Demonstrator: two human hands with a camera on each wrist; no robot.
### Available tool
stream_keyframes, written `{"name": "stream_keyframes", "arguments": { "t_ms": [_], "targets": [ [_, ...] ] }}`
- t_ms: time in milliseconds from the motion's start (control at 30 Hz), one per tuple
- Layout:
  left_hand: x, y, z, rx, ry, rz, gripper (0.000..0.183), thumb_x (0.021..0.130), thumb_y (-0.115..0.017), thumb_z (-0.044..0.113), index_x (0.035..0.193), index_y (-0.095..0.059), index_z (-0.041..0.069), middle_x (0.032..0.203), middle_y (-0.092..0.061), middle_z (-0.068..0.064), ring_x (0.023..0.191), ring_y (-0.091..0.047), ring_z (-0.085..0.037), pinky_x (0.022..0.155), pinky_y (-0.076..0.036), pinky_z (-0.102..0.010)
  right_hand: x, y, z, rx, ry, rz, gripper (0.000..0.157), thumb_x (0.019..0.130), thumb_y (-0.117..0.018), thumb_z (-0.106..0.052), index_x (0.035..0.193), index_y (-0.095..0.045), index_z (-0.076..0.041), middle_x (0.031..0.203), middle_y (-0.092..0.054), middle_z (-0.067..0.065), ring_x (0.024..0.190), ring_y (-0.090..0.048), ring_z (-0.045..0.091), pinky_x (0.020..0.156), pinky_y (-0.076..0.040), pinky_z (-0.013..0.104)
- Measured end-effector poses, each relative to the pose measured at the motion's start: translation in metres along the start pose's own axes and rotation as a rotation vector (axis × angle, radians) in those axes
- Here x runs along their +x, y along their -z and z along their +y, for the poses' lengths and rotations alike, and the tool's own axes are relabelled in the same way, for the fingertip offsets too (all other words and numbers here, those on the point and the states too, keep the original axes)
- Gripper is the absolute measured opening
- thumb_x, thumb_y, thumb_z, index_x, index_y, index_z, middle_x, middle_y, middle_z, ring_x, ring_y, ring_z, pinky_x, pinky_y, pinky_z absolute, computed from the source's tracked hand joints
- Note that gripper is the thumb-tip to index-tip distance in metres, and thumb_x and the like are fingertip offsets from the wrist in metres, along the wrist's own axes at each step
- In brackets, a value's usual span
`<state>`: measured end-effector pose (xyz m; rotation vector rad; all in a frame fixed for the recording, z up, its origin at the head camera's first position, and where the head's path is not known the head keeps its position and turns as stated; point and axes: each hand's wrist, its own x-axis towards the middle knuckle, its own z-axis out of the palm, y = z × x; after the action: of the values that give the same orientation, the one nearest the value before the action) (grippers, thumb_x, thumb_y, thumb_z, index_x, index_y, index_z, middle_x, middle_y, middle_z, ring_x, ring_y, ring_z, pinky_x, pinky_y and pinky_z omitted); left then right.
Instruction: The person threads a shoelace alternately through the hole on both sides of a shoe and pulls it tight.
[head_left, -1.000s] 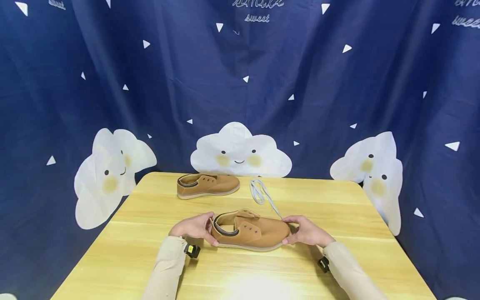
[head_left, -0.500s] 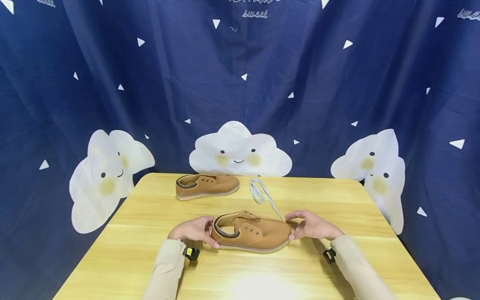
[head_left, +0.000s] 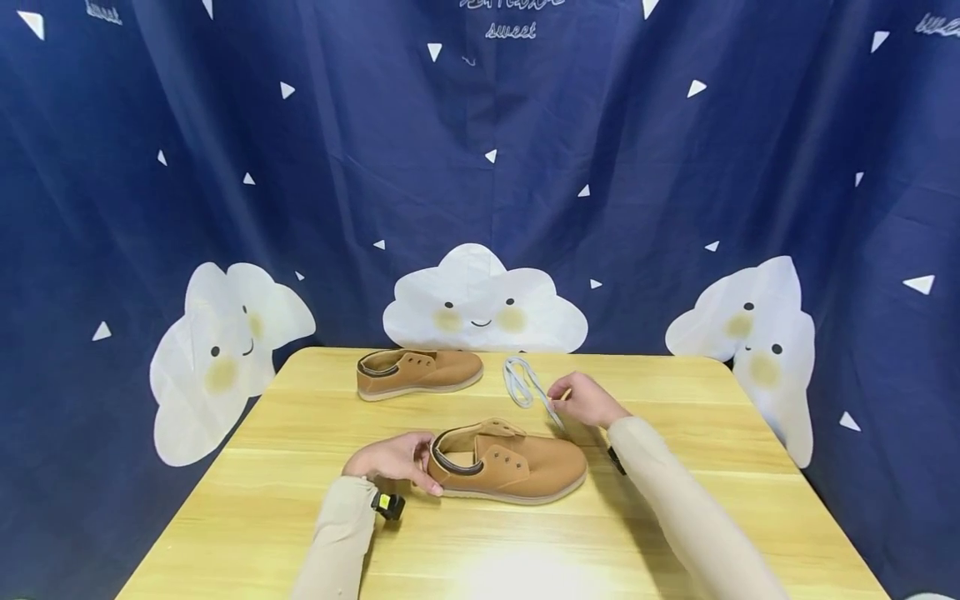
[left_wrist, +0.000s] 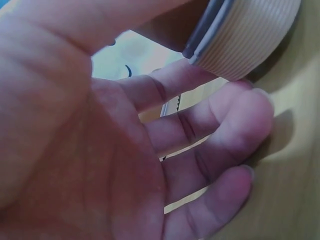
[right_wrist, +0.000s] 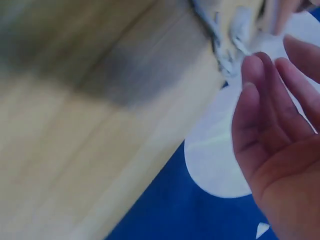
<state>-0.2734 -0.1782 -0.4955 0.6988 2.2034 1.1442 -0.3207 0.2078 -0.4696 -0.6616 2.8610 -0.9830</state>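
Note:
A brown lace-less shoe [head_left: 551, 467] lies on the table, its toe to the right. My left hand [head_left: 390, 460] grips its heel, with the thumb on the near side. In the left wrist view the heel's ribbed sole edge [left_wrist: 245, 42] sits by the fingers of my left hand [left_wrist: 135, 145]. A pale shoelace [head_left: 517, 387] lies looped beyond the shoe. My right hand [head_left: 588, 402] has its thumb and index fingertips at the lace's straight end; whether they pinch it cannot be made out. In the right wrist view the lace [right_wrist: 217, 37] is blurred beside my right hand [right_wrist: 280, 135].
A second brown shoe [head_left: 420, 372], also without a lace, stands at the table's back edge, left of the lace. The wooden table [head_left: 300, 425] ends at a dark blue curtain [head_left: 480, 125] with white clouds.
My right hand has let go of the shoe's toe and moved away from me and leftward to the shoelace. My left hand keeps its hold on the heel.

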Motion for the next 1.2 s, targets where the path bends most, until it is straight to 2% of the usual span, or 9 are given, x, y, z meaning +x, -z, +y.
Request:
{"name": "stream_keyframes", "arguments": {
  "t_ms": [167,300,500,700,767,867,1067,1200],
  "targets": [
    [0.002,-0.002,-0.003,-0.002,0.014,0.008,0.050,0.075,-0.092,0.014,0.114,-0.061,0.007,0.087,-0.057,-0.002,0.075,-0.053,-0.014,0.068,-0.046,-0.023,0.026,-0.009,0.002,-0.127,0.037,-0.038,0.011,0.091,-0.074,-0.004,0.099,-0.080,0.000,0.095,-0.079,0.010,0.088,-0.072,0.022,0.082,-0.059,0.040],
    [0.004,-0.002,-0.002,-0.018,0.032,0.006,0.051,0.075,-0.093,0.015,0.113,-0.060,0.008,0.086,-0.056,-0.001,0.073,-0.052,-0.014,0.068,-0.045,-0.023,0.039,-0.018,0.005,-0.210,0.054,-0.082,0.010,0.088,-0.076,-0.002,0.096,-0.081,-0.005,0.094,-0.079,0.007,0.087,-0.071,0.020,0.081,-0.059,0.038],
    [0.004,-0.004,0.001,0.010,0.019,-0.001,0.050,0.075,-0.093,0.015,0.115,-0.064,0.009,0.089,-0.058,0.001,0.078,-0.053,-0.013,0.070,-0.046,-0.024,0.046,-0.029,0.002,-0.318,0.019,-0.147,0.010,0.085,-0.078,-0.004,0.088,-0.082,-0.012,0.089,-0.078,0.002,0.082,-0.066,0.017,0.076,-0.057,0.035],
    [0.004,-0.006,0.004,0.013,-0.012,-0.023,0.041,0.076,-0.091,0.013,0.111,-0.070,0.011,0.084,-0.059,0.003,0.075,-0.052,-0.012,0.066,-0.044,-0.022,0.045,-0.035,0.000,-0.335,0.014,-0.118,0.006,0.084,-0.080,-0.005,0.085,-0.082,-0.011,0.092,-0.079,0.007,0.085,-0.071,0.021,0.080,-0.060,0.038],
    [0.004,-0.006,0.003,0.019,-0.015,-0.023,0.037,0.076,-0.091,0.012,0.108,-0.071,0.011,0.082,-0.058,0.003,0.074,-0.051,-0.012,0.065,-0.044,-0.022,0.044,-0.035,-0.001,-0.303,0.023,-0.113,0.004,0.085,-0.079,-0.005,0.085,-0.082,-0.008,0.094,-0.078,0.009,0.086,-0.070,0.021,0.081,-0.060,0.037],
    [0.002,-0.006,0.002,0.032,-0.009,-0.018,0.035,0.076,-0.091,0.013,0.105,-0.072,0.012,0.081,-0.058,0.003,0.073,-0.051,-0.012,0.064,-0.044,-0.021,0.043,-0.031,-0.005,-0.191,0.030,-0.111,0.005,0.087,-0.074,0.000,0.087,-0.078,-0.002,0.097,-0.075,0.012,0.090,-0.067,0.022,0.084,-0.058,0.037],
    [-0.001,-0.004,0.001,0.051,-0.012,-0.030,0.032,0.077,-0.091,0.014,0.103,-0.073,0.013,0.079,-0.057,0.005,0.070,-0.050,-0.010,0.063,-0.043,-0.021,0.043,-0.010,-0.020,0.141,0.025,-0.107,0.010,0.099,-0.061,-0.003,0.098,-0.068,0.003,0.103,-0.067,0.016,0.097,-0.060,0.023,0.088,-0.050,0.034],
    [-0.001,-0.004,0.001,0.054,-0.034,-0.051,0.028,0.078,-0.090,0.014,0.101,-0.073,0.013,0.076,-0.056,0.007,0.068,-0.049,-0.008,0.062,-0.041,-0.019,0.042,0.004,-0.026,0.356,0.021,-0.121,0.014,0.102,-0.057,-0.005,0.102,-0.064,0.006,0.101,-0.071,0.019,0.098,-0.065,0.022,0.095,-0.051,0.036]
  ]
}}
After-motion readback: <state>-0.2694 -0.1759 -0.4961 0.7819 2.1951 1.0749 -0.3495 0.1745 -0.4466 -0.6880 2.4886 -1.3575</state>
